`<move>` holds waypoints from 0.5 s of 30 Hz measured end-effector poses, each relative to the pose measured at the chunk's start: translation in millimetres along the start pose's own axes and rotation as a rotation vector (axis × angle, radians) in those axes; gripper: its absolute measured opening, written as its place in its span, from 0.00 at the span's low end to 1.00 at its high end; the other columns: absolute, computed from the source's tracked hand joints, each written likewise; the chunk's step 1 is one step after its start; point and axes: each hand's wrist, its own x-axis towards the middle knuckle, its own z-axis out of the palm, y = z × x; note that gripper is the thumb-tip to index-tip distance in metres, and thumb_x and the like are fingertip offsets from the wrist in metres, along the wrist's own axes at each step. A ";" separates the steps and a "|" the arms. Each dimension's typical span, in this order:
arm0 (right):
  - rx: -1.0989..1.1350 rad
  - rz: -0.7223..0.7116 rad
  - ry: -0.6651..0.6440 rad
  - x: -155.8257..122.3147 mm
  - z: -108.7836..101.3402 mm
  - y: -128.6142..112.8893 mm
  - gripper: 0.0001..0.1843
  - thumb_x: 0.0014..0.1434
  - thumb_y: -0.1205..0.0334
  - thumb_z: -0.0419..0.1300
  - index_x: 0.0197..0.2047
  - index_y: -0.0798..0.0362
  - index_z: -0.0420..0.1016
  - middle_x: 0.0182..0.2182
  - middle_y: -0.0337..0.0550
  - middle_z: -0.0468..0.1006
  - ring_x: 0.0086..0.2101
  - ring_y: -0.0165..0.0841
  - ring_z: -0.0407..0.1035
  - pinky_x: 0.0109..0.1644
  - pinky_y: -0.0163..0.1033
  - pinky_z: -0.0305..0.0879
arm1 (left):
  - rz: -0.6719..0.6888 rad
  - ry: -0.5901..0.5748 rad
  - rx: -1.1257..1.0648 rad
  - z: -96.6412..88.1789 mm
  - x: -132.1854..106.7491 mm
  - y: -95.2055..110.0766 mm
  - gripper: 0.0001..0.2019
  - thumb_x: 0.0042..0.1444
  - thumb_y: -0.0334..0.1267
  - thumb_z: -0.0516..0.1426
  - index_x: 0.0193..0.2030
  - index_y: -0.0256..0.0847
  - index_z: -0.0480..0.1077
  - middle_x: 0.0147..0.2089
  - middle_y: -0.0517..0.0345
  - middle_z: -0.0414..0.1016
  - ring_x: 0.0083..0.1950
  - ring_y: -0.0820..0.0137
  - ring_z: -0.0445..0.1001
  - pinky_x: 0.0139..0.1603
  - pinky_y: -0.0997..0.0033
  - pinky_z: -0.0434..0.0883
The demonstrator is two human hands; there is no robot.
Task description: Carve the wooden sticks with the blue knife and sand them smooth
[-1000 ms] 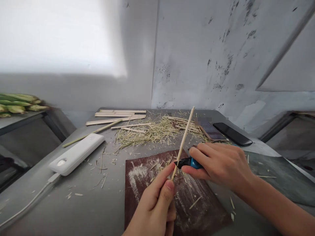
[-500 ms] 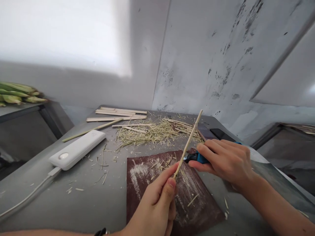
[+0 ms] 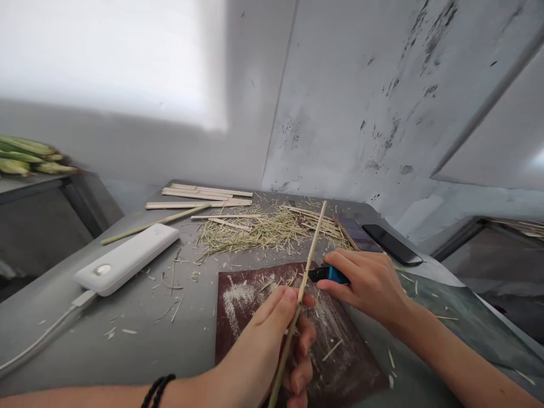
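In the head view, the left hand [image 3: 266,334] is clamped on a slender stick [image 3: 314,243], slanting above a brown sheet [image 3: 357,362] on the worktop [image 3: 144,357]. The right hand [image 3: 368,283] grips a blue-and-black knife [image 3: 335,275] against or just beside the stick. Shavings [image 3: 272,229] and 2 phones [image 3: 391,243] lie beyond.

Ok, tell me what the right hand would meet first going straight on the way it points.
Most likely the pale stick held in the left hand: the right hand points toward it, and the black end of its blue tool appears beside it, though depth leaves contact unclear.
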 end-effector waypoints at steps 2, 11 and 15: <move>0.060 0.028 -0.011 -1.8 4.0 -2.9 0.30 0.72 0.37 0.47 0.36 0.54 0.73 0.24 0.38 0.74 0.23 0.28 0.65 0.28 0.36 0.50 | -0.051 -0.052 0.013 1.0 -0.3 8.2 0.18 0.69 0.57 0.49 0.47 0.44 0.64 0.27 0.68 0.67 0.17 0.80 0.59 0.18 0.80 0.62; 0.203 0.049 -0.079 -2.0 11.6 -16.5 0.20 0.74 0.46 0.49 0.41 0.53 0.71 0.27 0.38 0.77 0.25 0.29 0.72 0.28 0.34 0.54 | -0.087 -0.111 -0.048 3.7 1.7 23.7 0.21 0.73 0.51 0.40 0.37 0.45 0.66 0.11 0.69 0.58 0.09 0.76 0.50 0.11 0.81 0.54; 0.150 0.029 -0.080 -1.9 17.3 -19.6 0.22 0.75 0.46 0.46 0.40 0.53 0.70 0.26 0.39 0.77 0.24 0.29 0.70 0.26 0.35 0.52 | -0.086 -0.090 -0.122 8.7 -2.6 27.5 0.25 0.75 0.47 0.37 0.32 0.44 0.66 0.09 0.70 0.51 0.09 0.78 0.41 0.11 0.80 0.44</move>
